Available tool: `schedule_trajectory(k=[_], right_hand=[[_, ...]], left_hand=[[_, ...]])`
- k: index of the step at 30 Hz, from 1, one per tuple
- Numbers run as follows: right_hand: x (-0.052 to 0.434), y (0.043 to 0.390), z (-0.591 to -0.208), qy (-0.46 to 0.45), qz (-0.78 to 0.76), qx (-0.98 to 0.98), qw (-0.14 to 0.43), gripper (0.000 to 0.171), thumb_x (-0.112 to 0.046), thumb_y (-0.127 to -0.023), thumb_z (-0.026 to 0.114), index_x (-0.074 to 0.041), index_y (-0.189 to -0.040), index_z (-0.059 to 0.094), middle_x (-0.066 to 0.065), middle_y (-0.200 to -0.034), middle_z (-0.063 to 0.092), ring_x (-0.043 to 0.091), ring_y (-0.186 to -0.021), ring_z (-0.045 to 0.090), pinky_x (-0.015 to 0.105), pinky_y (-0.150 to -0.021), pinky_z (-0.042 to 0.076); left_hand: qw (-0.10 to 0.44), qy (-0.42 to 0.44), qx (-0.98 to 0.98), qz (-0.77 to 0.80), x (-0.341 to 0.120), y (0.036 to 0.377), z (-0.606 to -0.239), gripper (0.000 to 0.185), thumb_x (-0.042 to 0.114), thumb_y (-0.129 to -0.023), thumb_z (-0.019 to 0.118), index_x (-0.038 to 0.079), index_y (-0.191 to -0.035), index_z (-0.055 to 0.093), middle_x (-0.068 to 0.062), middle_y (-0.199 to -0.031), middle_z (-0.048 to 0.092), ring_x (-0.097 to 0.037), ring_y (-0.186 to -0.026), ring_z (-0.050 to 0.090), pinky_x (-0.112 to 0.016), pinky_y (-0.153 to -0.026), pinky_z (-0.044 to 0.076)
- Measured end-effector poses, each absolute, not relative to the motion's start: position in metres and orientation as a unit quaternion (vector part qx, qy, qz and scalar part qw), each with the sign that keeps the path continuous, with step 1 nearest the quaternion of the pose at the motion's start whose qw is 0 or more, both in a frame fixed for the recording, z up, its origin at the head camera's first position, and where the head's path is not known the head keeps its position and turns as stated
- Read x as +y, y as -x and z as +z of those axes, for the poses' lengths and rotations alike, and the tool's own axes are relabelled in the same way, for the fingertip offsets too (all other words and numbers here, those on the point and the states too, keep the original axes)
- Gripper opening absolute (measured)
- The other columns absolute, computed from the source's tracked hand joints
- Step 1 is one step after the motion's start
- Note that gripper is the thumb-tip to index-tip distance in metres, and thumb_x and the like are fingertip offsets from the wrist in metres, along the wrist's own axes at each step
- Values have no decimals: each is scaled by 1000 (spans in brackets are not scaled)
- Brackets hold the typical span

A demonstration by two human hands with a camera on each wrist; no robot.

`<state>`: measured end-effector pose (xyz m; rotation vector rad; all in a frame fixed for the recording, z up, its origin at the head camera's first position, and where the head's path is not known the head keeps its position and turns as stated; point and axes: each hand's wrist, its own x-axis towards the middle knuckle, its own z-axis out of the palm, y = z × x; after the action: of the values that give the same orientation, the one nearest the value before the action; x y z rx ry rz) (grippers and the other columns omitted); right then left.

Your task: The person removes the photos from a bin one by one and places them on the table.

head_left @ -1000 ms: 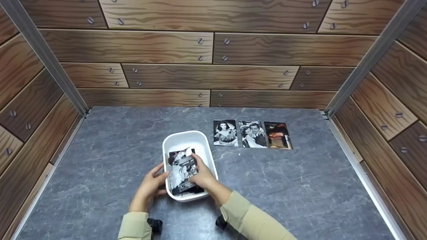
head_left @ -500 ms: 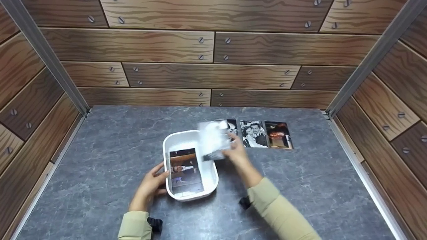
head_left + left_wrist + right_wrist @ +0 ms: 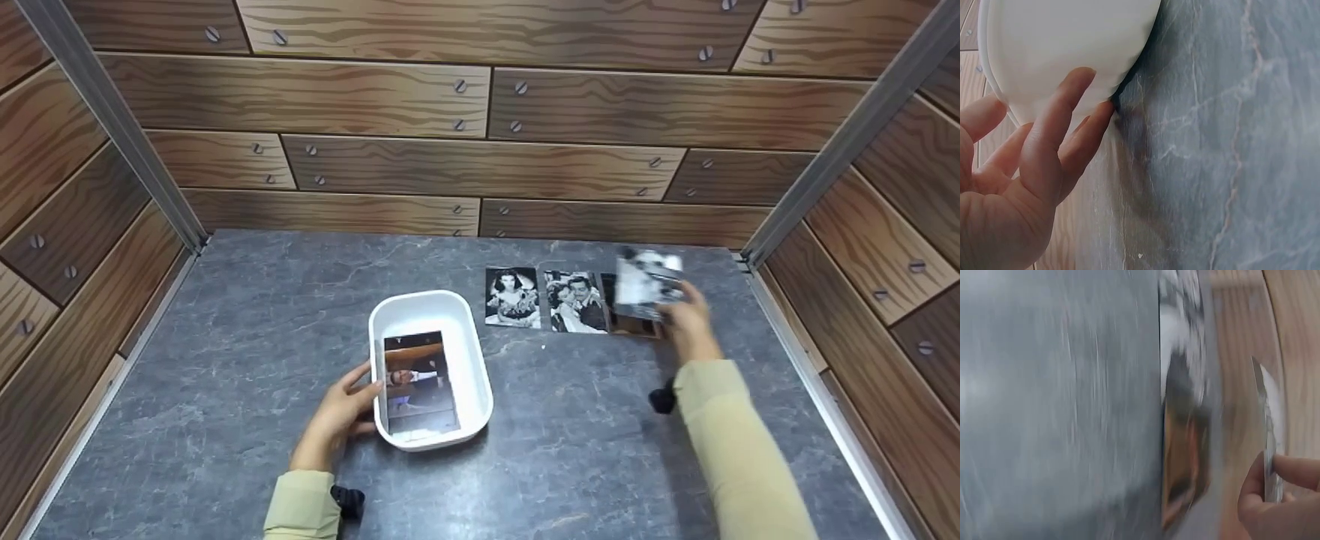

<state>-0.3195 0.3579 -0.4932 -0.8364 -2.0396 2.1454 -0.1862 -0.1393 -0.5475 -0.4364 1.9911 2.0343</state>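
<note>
My left hand point(image 3: 341, 409) holds the near left side of a white plastic tray point(image 3: 480, 390), thumb at the rim and fingers point(image 3: 1050, 129) against the outer wall. Inside the tray lies a colour photo point(image 3: 420, 390) of a person in dark clothes. My right hand point(image 3: 690, 322) pinches a black-and-white photo point(image 3: 649, 281) by its right edge, thumb on one face and fingers on the other. In the right wrist view that photo point(image 3: 1272, 422) appears nearly edge-on. It overlaps the right-hand photo of the row, a dark orange-brown one point(image 3: 634, 326), hiding most of it.
Two black-and-white photos lie left of the dark one: a portrait of a person in a dress point(image 3: 512, 300) and a couple point(image 3: 576, 304). The grey marbled tabletop point(image 3: 555, 435) ends at wood-patterned walls point(image 3: 337, 210) with metal corner posts.
My right hand has lifted a black-and-white photo out of the tray and carried it right over the row, uncovering the colour photo inside. The left hand stays at the tray.
</note>
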Motion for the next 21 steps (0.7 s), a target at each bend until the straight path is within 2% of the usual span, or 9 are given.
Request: schedule_trajectory(k=[3, 7, 10, 14, 15, 16, 18, 21], right_hand=[[397, 320, -496, 317, 706, -630, 55, 80, 21, -81, 42, -9, -153, 24, -3, -104, 47, 2, -59, 48, 14, -57, 47], [436, 314, -499, 369, 706, -599, 80, 78, 22, -81, 46, -11, -151, 32, -6, -95, 48, 2, -56, 50, 14, -54, 48], [456, 309, -503, 393, 699, -593, 69, 78, 20, -83, 49, -15, -151, 34, -8, -84, 50, 3, -54, 53, 16, -53, 49], [463, 305, -517, 387, 686, -614, 51, 77, 18, -84, 50, -11, -152, 31, -9, -69, 52, 4, -52, 53, 18, -53, 49], [463, 304, -521, 384, 681, -621, 51, 76, 18, -84, 50, -10, -152, 30, -9, -72, 53, 4, -53, 52, 17, -53, 49], [462, 303, -525, 383, 673, -631, 52, 75, 18, -84, 51, -9, -152, 30, -4, -81, 60, 3, -54, 52, 16, -55, 50], [459, 302, -533, 391, 642, -656, 63, 72, 15, -84, 54, -7, -150, 34, 6, -104, 64, 1, -59, 52, 15, -61, 51], [457, 301, -543, 401, 551, -727, 89, 61, 6, -86, 59, -4, -144, 43, 19, -138, 51, 16, -88, 61, 22, -84, 52]], left_hand=[[130, 148, 687, 699, -140, 187, -548, 58, 16, -97, 57, 6, -149, 34, -31, -131, 52, -23, -86, 66, -37, -56, 60], [132, 151, 685, 700, -141, 187, -547, 58, 15, -97, 57, 7, -149, 35, -30, -131, 53, -24, -88, 66, -38, -59, 60], [131, 155, 681, 703, -141, 187, -546, 57, 13, -97, 57, 8, -149, 35, -29, -131, 53, -26, -90, 67, -40, -62, 61], [125, 161, 679, 705, -141, 187, -546, 56, 12, -97, 57, 8, -149, 36, -28, -130, 55, -27, -93, 67, -39, -62, 61], [124, 162, 680, 705, -141, 187, -546, 56, 12, -97, 57, 9, -149, 37, -28, -129, 55, -27, -94, 67, -39, -62, 61], [122, 163, 680, 705, -141, 187, -546, 56, 12, -97, 57, 9, -149, 37, -27, -129, 56, -27, -94, 67, -38, -61, 61], [120, 163, 682, 703, -140, 186, -546, 56, 13, -97, 57, 8, -149, 37, -28, -128, 56, -27, -93, 67, -37, -59, 61], [122, 159, 682, 703, -137, 186, -548, 56, 13, -97, 58, 8, -149, 37, -29, -129, 55, -28, -93, 67, -36, -58, 60]])
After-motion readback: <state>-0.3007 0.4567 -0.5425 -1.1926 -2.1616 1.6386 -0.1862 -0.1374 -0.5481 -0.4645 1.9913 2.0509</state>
